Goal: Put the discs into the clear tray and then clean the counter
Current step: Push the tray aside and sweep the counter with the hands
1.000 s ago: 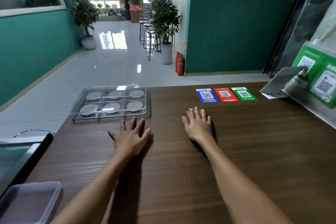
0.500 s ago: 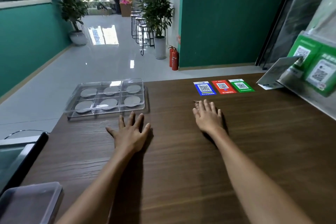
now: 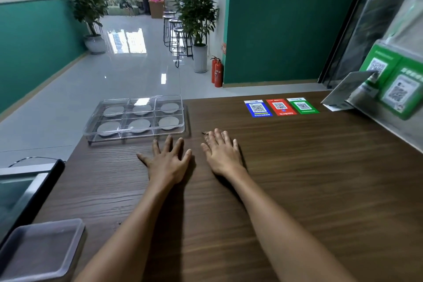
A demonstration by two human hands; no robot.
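A clear tray (image 3: 128, 134) with several compartments stands at the far left corner of the dark wooden counter (image 3: 297, 178). Each compartment holds one grey disc (image 3: 168, 122). My left hand (image 3: 168, 162) lies flat on the counter just in front of the tray, fingers spread, holding nothing. My right hand (image 3: 223, 154) lies flat beside it, a little to the right, fingers apart and empty. A small thin dark object (image 3: 204, 132) rests on the wood at my right fingertips.
Blue, red and green QR stickers (image 3: 280, 107) lie at the far edge. A leaning card (image 3: 345, 89) and green QR signs (image 3: 393, 87) stand at the right. A translucent lid (image 3: 39, 249) and a screen (image 3: 27, 188) occupy the near left.
My right hand has slid left and now lies close beside my left hand. The view has shifted, so the tray and stickers sit further right in the frame.
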